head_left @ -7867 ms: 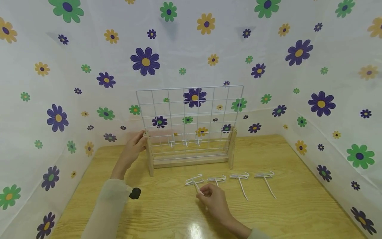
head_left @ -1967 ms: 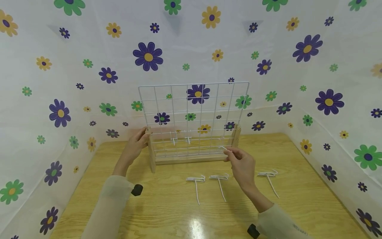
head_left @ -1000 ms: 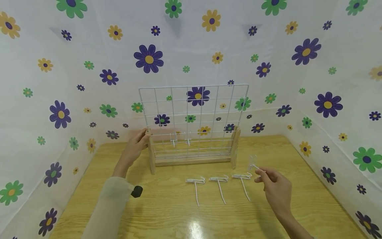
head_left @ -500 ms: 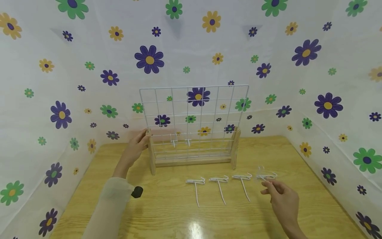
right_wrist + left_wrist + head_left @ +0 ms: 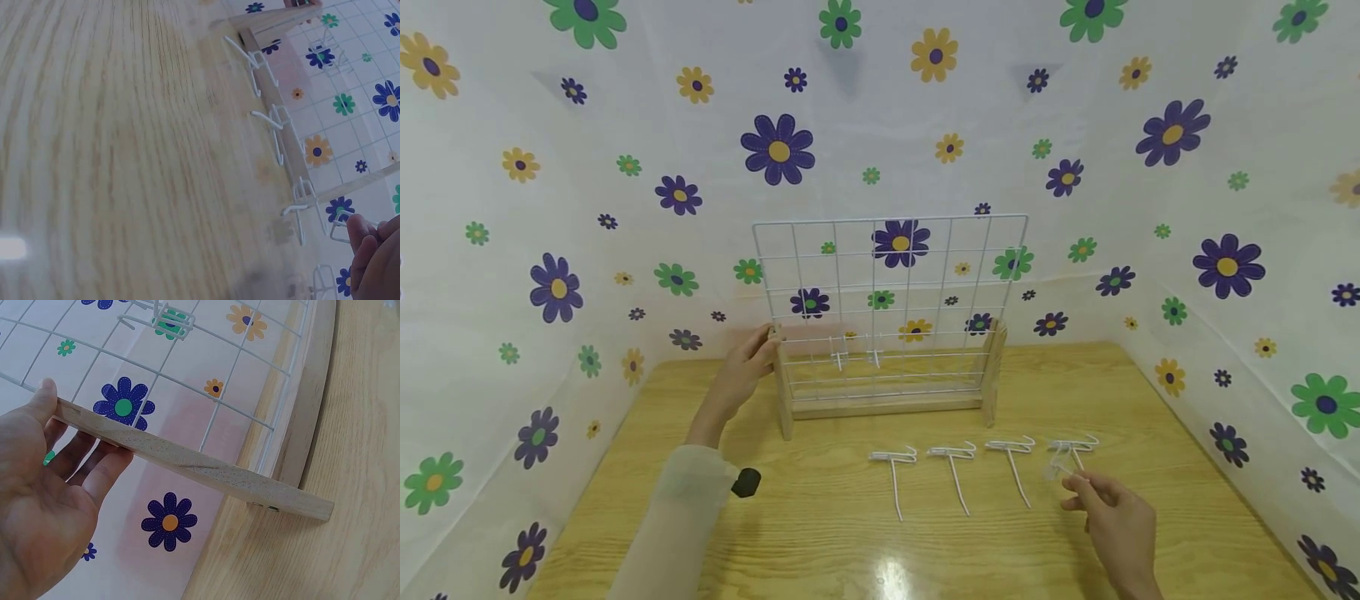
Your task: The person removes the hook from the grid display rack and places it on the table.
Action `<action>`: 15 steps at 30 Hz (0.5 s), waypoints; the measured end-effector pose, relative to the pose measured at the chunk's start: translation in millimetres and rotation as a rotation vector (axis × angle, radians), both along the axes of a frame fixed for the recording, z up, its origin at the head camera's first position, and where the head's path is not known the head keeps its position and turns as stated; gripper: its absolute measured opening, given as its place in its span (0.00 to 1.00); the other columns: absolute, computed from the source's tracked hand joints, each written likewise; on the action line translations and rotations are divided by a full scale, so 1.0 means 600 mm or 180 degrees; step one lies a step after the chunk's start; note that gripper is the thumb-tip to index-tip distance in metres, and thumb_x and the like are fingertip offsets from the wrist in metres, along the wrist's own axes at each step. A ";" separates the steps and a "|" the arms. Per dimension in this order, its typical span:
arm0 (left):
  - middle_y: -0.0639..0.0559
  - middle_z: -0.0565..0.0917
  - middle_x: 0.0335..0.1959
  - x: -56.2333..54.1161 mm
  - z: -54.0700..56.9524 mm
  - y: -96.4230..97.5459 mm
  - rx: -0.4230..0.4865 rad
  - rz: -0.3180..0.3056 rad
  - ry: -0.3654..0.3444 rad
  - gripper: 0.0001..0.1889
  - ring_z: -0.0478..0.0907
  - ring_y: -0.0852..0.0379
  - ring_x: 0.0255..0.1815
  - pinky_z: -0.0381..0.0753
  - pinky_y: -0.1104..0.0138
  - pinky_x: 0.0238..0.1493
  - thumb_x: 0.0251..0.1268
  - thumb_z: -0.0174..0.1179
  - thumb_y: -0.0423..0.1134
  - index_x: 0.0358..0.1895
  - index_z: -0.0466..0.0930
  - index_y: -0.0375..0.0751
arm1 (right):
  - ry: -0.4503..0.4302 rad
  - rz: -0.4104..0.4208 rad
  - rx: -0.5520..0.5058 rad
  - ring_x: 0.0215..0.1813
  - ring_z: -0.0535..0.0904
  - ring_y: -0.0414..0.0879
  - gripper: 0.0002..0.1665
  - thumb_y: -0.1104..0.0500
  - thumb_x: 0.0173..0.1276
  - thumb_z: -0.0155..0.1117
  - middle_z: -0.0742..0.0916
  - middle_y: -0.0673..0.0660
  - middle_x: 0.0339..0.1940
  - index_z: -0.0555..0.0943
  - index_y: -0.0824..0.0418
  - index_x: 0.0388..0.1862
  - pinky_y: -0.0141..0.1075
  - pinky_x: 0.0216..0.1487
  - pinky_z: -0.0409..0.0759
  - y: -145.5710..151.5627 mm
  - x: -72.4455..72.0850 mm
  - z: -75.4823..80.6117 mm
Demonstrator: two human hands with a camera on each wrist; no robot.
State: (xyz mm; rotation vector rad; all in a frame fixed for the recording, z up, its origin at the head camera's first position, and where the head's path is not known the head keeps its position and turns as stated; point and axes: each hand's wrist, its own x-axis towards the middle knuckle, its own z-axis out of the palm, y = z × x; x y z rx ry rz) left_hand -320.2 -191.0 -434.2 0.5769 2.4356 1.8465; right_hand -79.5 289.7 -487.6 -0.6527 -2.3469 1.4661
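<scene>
To the left of both grips, a white backdrop [image 5: 598, 317] printed with purple, green and orange flowers comes down to the table's edge. A pale sleeve [image 5: 677, 508] leads up to the left hand [image 5: 737, 375], with a black piece [image 5: 747, 482] jutting out at the cuff, nearer the wearer than that grip. The left hand is clamped on the left wooden leg [image 5: 206, 472] near its top — thumb on one side, fingers on the other.

Right of this grip stands the white wire grid [image 5: 874, 287], upright and leaning slightly back, with a wooden crossbar [image 5: 887, 407] along its bottom, lower than the left hand. Two hung hooks [image 5: 840, 357] sit side by side on its lower wires, about level with that hand, and the right wooden leg [image 5: 992, 375] closes the far end.

In front of the grid, on the wood-grain table [image 5: 820, 542], a first hook [image 5: 892, 457], a second hook [image 5: 951, 452] and a third hook [image 5: 1011, 446] lie in a row, all left of the right hand's grip. The right hand [image 5: 1116, 521] pinches the stem of a held hook [image 5: 1060, 465] between thumb and fingers, its frame pointing away — whether it touches the table, I cannot tell. A fourth hook [image 5: 1078, 446] lies just beyond the pinch, partly overlapped by the held one.
</scene>
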 end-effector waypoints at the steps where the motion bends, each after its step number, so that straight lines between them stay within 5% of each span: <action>1: 0.31 0.61 0.79 0.000 0.000 0.000 0.0004 0.0000 -0.0006 0.32 0.62 0.32 0.77 0.71 0.47 0.72 0.87 0.44 0.48 0.83 0.50 0.36 | -0.0028 0.0004 -0.0011 0.26 0.85 0.44 0.22 0.54 0.77 0.66 0.92 0.56 0.39 0.82 0.73 0.56 0.28 0.15 0.73 0.001 0.001 -0.001; 9: 0.32 0.60 0.79 -0.001 0.001 0.001 0.0007 0.0031 -0.0030 0.32 0.63 0.32 0.76 0.71 0.48 0.72 0.87 0.44 0.48 0.83 0.52 0.38 | -0.0112 0.0066 -0.0095 0.31 0.88 0.40 0.25 0.55 0.79 0.64 0.92 0.60 0.44 0.79 0.77 0.59 0.28 0.23 0.82 0.008 0.007 -0.011; 15: 0.31 0.60 0.79 -0.004 -0.001 0.000 -0.0012 0.0023 -0.0029 0.32 0.63 0.32 0.76 0.71 0.49 0.72 0.87 0.43 0.48 0.83 0.51 0.38 | -0.0195 0.0068 -0.0434 0.32 0.88 0.38 0.27 0.55 0.79 0.64 0.92 0.53 0.40 0.77 0.77 0.62 0.29 0.28 0.85 0.014 0.010 -0.019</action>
